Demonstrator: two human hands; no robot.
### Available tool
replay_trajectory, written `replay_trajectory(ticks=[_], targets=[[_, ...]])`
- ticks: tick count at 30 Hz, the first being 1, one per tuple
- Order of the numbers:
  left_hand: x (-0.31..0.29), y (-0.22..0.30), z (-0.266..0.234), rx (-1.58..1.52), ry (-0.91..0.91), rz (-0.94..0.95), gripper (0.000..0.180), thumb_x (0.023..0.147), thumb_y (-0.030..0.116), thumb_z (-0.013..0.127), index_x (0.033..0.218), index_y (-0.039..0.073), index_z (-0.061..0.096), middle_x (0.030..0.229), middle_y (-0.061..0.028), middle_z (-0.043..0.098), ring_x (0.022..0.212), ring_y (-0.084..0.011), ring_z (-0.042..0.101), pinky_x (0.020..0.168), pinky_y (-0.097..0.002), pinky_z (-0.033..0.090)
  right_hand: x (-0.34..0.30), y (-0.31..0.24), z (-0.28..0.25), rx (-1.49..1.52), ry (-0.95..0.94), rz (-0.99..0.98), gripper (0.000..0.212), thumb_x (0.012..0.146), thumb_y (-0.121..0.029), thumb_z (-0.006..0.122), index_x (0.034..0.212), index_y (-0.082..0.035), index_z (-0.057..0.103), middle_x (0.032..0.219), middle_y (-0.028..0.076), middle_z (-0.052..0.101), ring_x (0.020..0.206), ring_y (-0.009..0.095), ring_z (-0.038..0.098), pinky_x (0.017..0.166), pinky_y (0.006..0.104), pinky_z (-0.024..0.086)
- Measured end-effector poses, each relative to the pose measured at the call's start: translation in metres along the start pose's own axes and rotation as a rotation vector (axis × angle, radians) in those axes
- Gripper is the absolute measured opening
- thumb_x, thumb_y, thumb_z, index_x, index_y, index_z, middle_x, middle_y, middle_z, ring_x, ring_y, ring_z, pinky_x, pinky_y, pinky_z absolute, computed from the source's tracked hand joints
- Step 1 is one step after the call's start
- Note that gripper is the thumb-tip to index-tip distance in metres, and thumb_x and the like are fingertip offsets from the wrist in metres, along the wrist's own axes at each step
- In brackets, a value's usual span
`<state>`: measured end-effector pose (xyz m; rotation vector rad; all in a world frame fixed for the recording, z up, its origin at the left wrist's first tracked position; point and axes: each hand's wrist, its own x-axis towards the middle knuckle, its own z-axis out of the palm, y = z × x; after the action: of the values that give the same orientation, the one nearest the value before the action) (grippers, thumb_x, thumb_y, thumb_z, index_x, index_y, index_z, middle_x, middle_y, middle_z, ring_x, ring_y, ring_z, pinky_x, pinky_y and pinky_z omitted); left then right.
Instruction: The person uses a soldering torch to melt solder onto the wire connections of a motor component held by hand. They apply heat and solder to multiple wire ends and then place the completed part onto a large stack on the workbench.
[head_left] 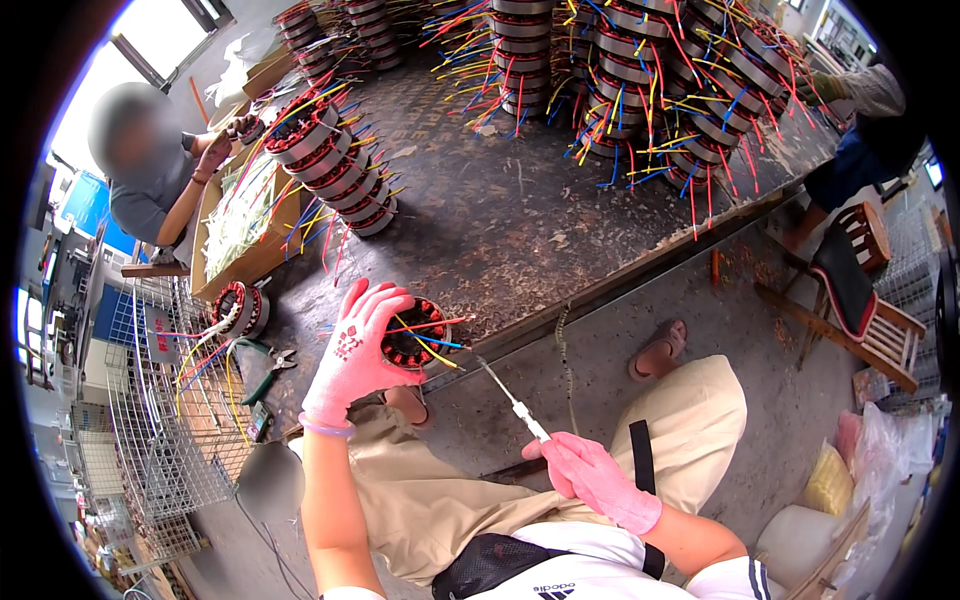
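My left hand (358,345), in a pink glove, grips a motor stator (404,349) at the table's front edge. Red, blue and yellow lead wires stick out of the stator toward the right. In my right hand (600,480), also gloved in pink, is a thin metal tool with a white handle (530,420). Its slender tip points up and left at the wire ends, a short gap away from them. Left of my left hand, another stator (240,310) with white-bound windings lies on its side, near green-handled pliers (268,375).
Stacked stators (335,165) stand at left on the dark table (470,215), with more stacks (625,85) behind. A co-worker (150,170) sits by a cardboard box (245,255); another person's gloved hand (825,88) is far right. A wire rack (165,385) and wooden chair (850,280) flank me.
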<state>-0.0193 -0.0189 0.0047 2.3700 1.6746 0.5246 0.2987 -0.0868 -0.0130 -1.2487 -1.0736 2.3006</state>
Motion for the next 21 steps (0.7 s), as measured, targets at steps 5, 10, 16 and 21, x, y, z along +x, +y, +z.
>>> replay_trajectory(ticks=[5,10,16,21], targets=[[0.0013,0.0003,0.0,-0.001,0.003,0.004,0.086,0.043,0.024,0.088,0.12,0.007,0.053,0.125,-0.0115,0.056,0.127,-0.0298,0.046,0.116,-0.0484,0.023,-0.0007,0.0009,-0.0009,-0.007,0.003,-0.007,0.031,0.101,-0.026,0.043,0.11,-0.003,0.061,0.057,-0.003,0.043,0.05,0.004,0.034,0.046,0.0209,0.028],[0.0013,0.0016,-0.0003,0.003,0.001,0.002,0.088,0.042,0.023,0.088,0.12,0.007,0.053,0.125,-0.0118,0.056,0.127,-0.0302,0.046,0.116,-0.0483,0.023,-0.0021,-0.0036,0.0011,-0.029,0.011,-0.01,0.032,0.102,-0.027,0.043,0.11,-0.002,0.061,0.056,-0.004,0.042,0.05,0.003,0.034,0.047,0.0207,0.028],[0.0019,-0.0001,0.0001,0.01,0.003,0.008,0.088,0.041,0.024,0.089,0.12,0.007,0.053,0.125,-0.0122,0.056,0.127,-0.0307,0.046,0.116,-0.0484,0.023,-0.002,-0.002,0.0006,-0.014,0.009,-0.031,0.034,0.102,-0.028,0.043,0.111,-0.001,0.061,0.054,-0.006,0.04,0.049,0.003,0.033,0.047,0.0204,0.027],[0.0005,-0.0023,0.0009,0.008,0.004,0.013,0.088,0.042,0.025,0.089,0.12,0.006,0.053,0.125,-0.0123,0.056,0.126,-0.0307,0.046,0.115,-0.0486,0.023,-0.0034,-0.0055,0.0025,0.005,0.011,-0.013,0.034,0.102,-0.028,0.043,0.111,0.0,0.061,0.054,-0.005,0.041,0.049,0.003,0.033,0.048,0.0205,0.027]])
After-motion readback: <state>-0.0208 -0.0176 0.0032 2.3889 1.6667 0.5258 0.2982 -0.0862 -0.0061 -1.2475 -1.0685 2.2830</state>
